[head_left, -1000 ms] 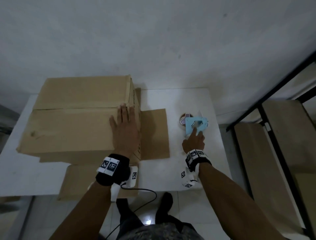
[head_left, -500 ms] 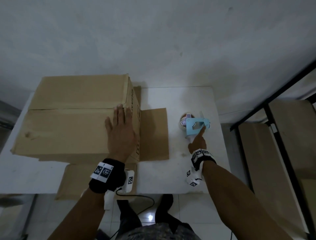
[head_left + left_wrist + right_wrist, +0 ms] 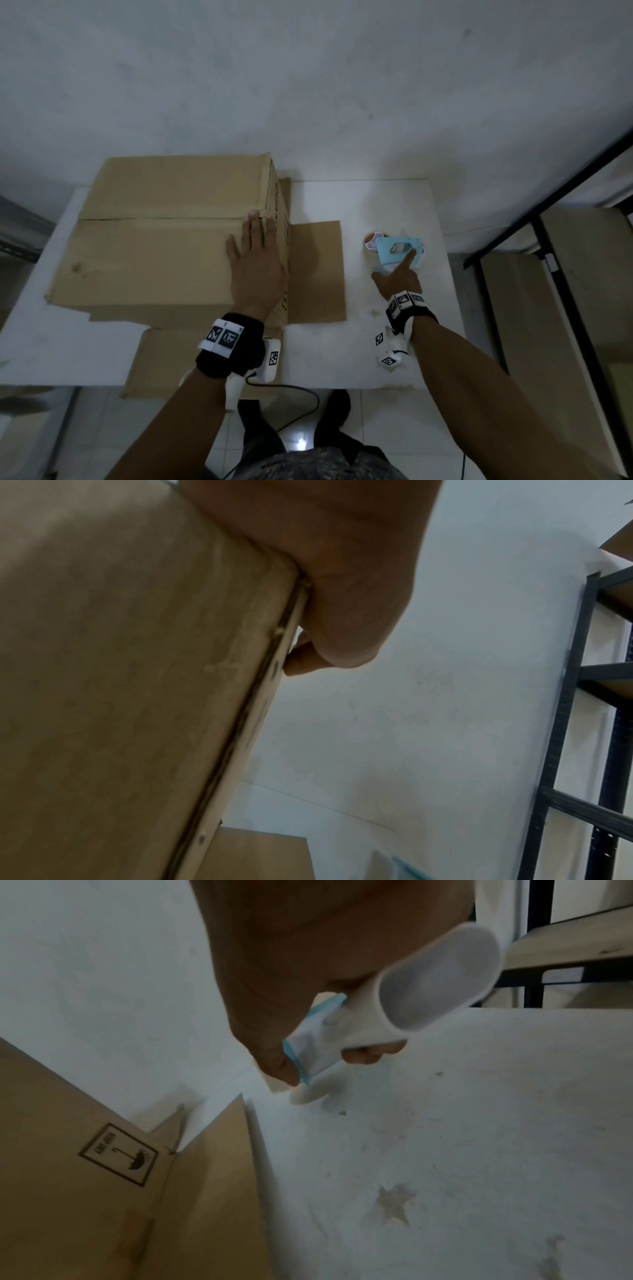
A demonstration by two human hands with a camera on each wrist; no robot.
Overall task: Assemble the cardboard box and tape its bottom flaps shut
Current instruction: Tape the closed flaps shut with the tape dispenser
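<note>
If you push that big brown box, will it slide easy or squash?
Probably slides easily: the cardboard box looks empty, its lower flaps splayed on the smooth white table. The top likely flexes, being untaped flaps that only the flat left hand holds down.

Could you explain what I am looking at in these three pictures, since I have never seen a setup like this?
There is no machine here: a person works with bare hands and wears three cameras. The head view looks down from the forehead; the other two look along each wrist toward the fingers.

In the head view a white table carries a cardboard box with its closed flaps facing up. The left hand lies flat on those flaps, near the box's right edge; the left wrist view shows the same palm pressing at that edge. Other flaps lie spread on the table around the box.

The right hand grips a light-blue tape dispenser to the right of the box. The right wrist view shows the fingers curled round its white handle. No tape is visible on the box seam.
</note>
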